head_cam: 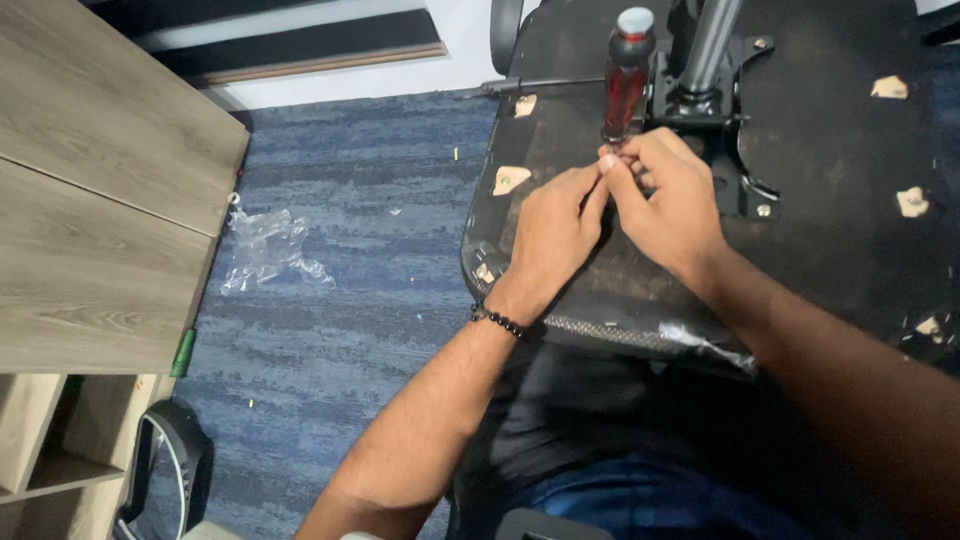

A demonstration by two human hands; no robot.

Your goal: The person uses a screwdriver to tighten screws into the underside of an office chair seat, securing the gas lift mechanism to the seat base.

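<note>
Two hands at a screwdriver on an upturned chair seat.

The screwdriver (626,75), red-handled with a grey cap, stands upright on the black underside of the seat (830,140), just beside the metal bracket (715,110) and grey post (710,40). The right hand (668,205) pinches its shaft low down, fingers pressed together; the left hand (548,235), with a bead bracelet (500,322) at the wrist, meets it there with fingertips pinched at the same spot. A crumpled clear plastic bag (265,250) lies on the blue carpet (350,300), near a wooden counter (90,200).
</note>
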